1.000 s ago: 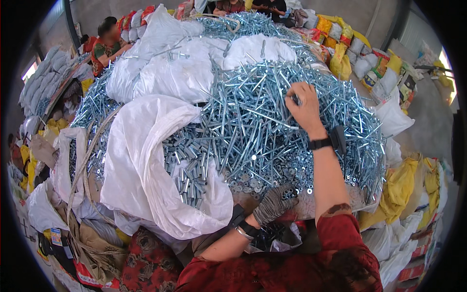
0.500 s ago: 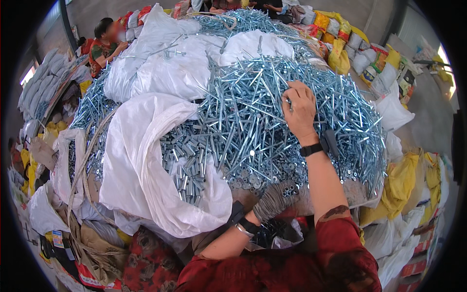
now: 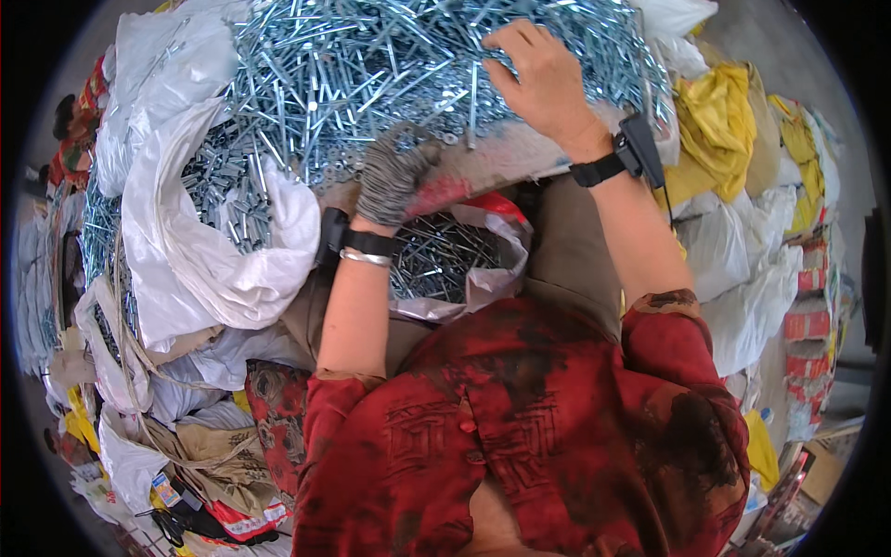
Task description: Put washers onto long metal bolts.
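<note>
And it's a fairly bright view, the light soft and spread wide, its source hard to tell! Up at twelve o'clock the metal rods (image 3: 408, 56) throw sharp little glints, cold and bluish. Over at nine the white sack (image 3: 153, 269) glows pale, its folds gently shaded. Now into the middle: the dark bolts (image 3: 441, 265) sit in deeper shade, murky by comparison. Down at six, the red shirt (image 3: 520, 408) looks dull, its detail soft. Out near ten, a co-worker (image 3: 76, 139) appears small and fuzzy. Shapes bend towards the rim, and black swallows all four corners.
</note>
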`<control>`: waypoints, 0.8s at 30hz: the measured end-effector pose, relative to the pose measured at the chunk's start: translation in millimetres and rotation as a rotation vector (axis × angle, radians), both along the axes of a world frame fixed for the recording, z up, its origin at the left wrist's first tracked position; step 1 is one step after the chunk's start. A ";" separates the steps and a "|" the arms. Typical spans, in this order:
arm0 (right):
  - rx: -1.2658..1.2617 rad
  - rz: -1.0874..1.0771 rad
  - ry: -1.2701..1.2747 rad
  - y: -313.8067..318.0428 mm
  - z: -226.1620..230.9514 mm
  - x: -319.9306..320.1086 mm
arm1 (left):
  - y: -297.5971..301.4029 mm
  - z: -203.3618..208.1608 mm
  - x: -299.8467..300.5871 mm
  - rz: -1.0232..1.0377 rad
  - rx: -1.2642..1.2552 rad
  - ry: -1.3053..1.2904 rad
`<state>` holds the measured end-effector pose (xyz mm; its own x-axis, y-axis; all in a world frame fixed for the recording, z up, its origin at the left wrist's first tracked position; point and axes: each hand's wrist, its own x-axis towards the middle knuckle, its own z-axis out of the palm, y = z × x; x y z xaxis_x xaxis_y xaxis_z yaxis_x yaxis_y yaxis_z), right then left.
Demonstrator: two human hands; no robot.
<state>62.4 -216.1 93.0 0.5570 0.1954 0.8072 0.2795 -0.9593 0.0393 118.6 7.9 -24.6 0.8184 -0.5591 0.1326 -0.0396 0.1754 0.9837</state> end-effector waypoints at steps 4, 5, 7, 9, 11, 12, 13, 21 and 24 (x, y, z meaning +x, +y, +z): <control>0.460 -0.091 0.146 -31.4 -71.7 -42.2 | -0.4 5.4 -4.2 0.071 0.051 0.062; 0.632 -0.138 0.185 -39.2 -87.3 -50.0 | -4.4 9.7 -5.7 0.076 0.066 0.067; 0.595 -0.163 0.208 -39.7 -102.7 -62.8 | -8.9 15.0 -10.2 0.140 0.157 0.112; 0.548 -0.180 0.237 -30.8 -115.0 -64.5 | -3.0 12.8 -16.9 0.149 0.128 0.105; 0.442 -0.004 0.314 -14.0 -107.9 -66.9 | 3.9 8.1 -24.8 0.149 -0.163 0.150; 0.317 0.025 0.310 -12.4 -104.7 -65.7 | 8.3 11.4 -33.7 0.146 -0.155 0.143; 0.323 0.035 0.318 -9.1 -101.9 -60.6 | 12.9 10.5 -39.5 0.157 -0.148 0.148; -0.321 0.074 0.501 9.8 -89.9 -20.6 | 38.7 -0.3 -45.4 0.085 -0.298 0.313; -0.209 0.197 0.243 3.2 -79.0 -25.6 | 40.9 -6.2 -36.9 0.016 -0.353 0.347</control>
